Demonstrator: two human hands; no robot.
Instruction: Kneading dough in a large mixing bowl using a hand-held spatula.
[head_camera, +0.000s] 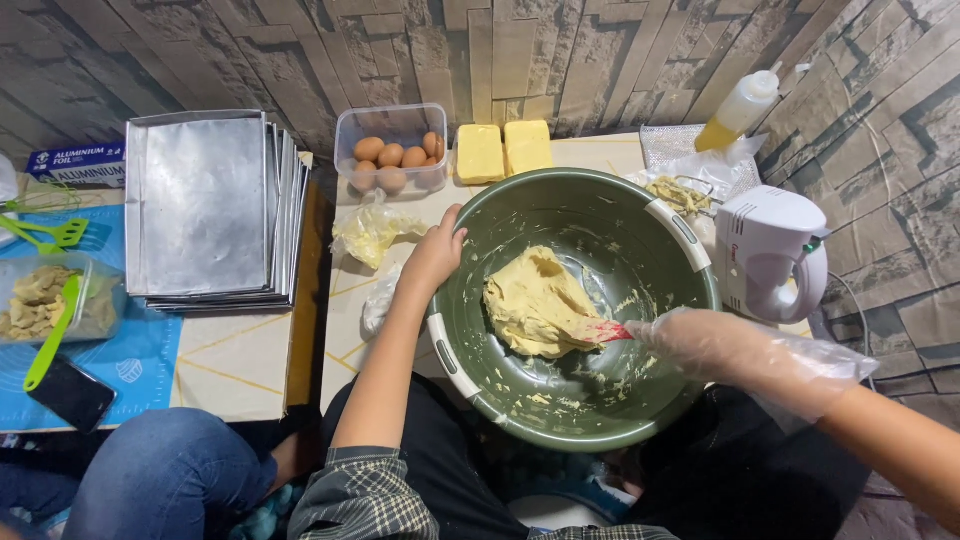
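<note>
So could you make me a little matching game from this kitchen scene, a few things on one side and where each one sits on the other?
Things:
1. eggs
2. dough
3. hand mixer
4. baking trays

Places:
A. inside the green bowl
B. stacked left of the egg box
C. in a clear plastic box
D. right of the bowl

Pairs: 1-C, 2-A, 3-D, 4-B

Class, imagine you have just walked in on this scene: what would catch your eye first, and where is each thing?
First comes the big green bowl in the middle, with a pale yellow lump of dough inside. The left hand steadies its rim, while the gloved right hand works a red spatula into the dough. Next, the white hand mixer lies to the right, and a stack of metal trays sits at the left.
</note>
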